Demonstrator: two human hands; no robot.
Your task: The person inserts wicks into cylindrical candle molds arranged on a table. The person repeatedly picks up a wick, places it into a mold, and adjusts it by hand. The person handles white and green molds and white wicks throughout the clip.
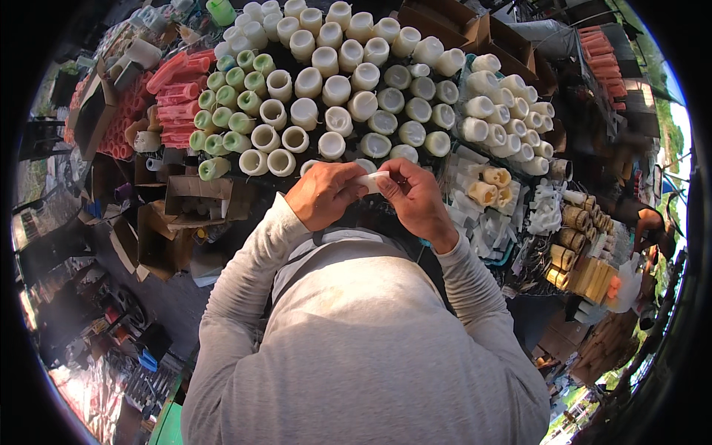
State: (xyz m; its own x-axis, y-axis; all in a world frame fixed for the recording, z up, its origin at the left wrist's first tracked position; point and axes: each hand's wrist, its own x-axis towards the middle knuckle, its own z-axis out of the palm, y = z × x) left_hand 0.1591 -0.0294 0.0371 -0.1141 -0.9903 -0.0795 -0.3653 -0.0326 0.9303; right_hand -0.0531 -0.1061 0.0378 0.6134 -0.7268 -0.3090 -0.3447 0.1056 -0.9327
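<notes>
Between my two hands is a small white piece (pixel 373 182), short and narrow; I cannot make out whether it is wax, paper or something else. My left hand (pixel 325 194) has its fingers closed round the left end. The thumb and fingers of my right hand (pixel 412 191) pinch the right end. Both hands are held in front of my body, at the near edge of a crowd of white wax cylinders (pixel 337 90). Several of these are hollow, such as the open wax cup (pixel 265 138) to the left of my hands.
Pale green cylinders (pixel 237 123) and pink rods (pixel 178 96) stand at the left, above open cardboard boxes (pixel 196 199). On the right are smaller white cylinders (pixel 512 119), a tray of whitish pieces (pixel 489 230) and yellowish bundles (pixel 575 237). A brown carton (pixel 500 44) lies far back.
</notes>
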